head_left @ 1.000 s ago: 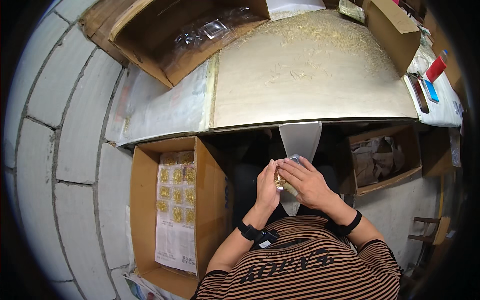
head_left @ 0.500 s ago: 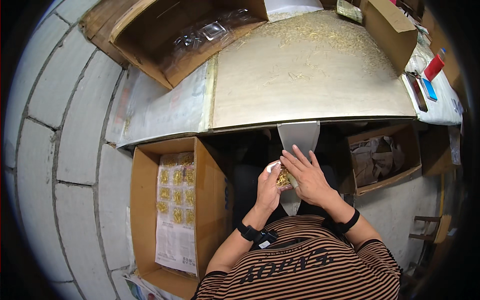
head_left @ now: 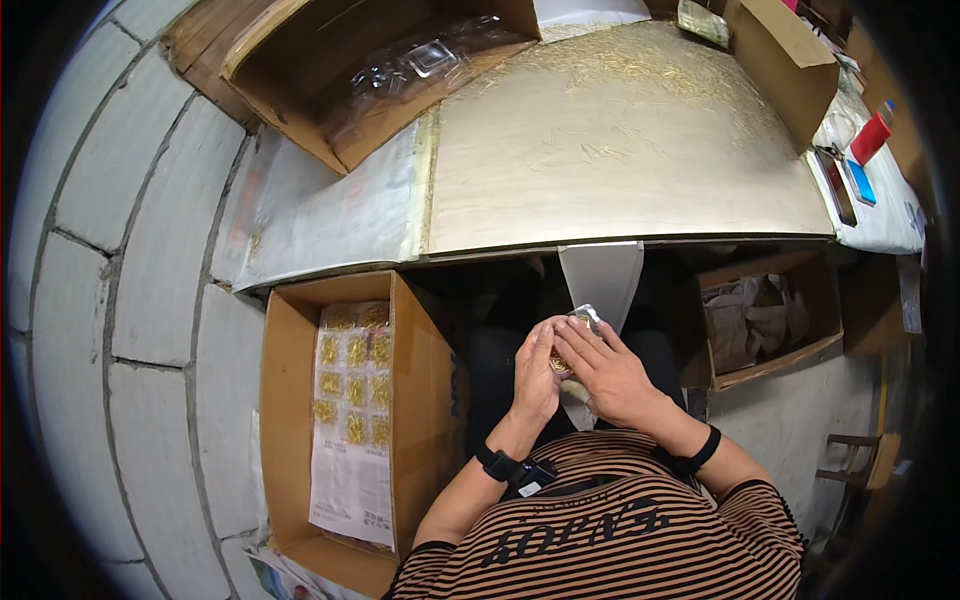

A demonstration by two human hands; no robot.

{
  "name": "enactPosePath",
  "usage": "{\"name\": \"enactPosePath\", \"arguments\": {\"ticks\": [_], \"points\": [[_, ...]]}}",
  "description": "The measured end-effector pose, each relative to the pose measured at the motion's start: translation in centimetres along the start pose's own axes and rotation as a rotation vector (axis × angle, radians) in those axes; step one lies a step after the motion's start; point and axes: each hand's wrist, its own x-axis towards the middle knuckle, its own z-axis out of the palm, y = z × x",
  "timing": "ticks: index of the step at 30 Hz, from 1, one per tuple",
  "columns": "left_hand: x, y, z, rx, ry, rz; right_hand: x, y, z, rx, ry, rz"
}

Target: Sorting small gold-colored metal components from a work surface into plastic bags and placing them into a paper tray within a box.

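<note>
In front of my body my two hands close around a small clear plastic box (head_left: 560, 362) with thin gold-coloured metal pieces inside. My left hand (head_left: 536, 374) grips it from the left side, thumb along the near face. My right hand (head_left: 614, 378) lies over its right side and top, fingers nearly straight and close together, pressed against it. A shiny clear plastic edge (head_left: 585, 313) shows beyond the fingertips; whether it is the box's lid I cannot tell. Most of the box is hidden by my fingers.
At left, an open carton (head_left: 425, 400) holds rows of filled clear boxes (head_left: 355, 385) and paper. The worktable (head_left: 560, 205) bears scattered gold pieces. Another carton (head_left: 300, 95) holds empty clear cases. A grey chute (head_left: 602, 275) hangs from the table edge; a carton with crumpled paper (head_left: 755, 315) stands right.
My right hand has moved left over the box and its spread fingers have come together. The shiny plastic edge now shows above the fingertips. Less of the gold pieces is visible.
</note>
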Motion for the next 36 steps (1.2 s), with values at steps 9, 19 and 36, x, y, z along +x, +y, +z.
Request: {"name": "enactPosePath", "arguments": {"ticks": [9,19,36], "points": [[-0.2,-0.4,-0.5,-0.01,0.018,-0.049,-0.5,1.2,-0.1,0.29,0.164,0.068],[-1.3,1.7,0.7,-0.088,-0.338,-0.085,-2.0,4.1,-1.0,1.336,0.229,0.773],[-1.1,1.7,1.0,-0.053,-0.292,-0.131,-1.7,3.0,-1.5,1.036,0.196,0.574]]}}
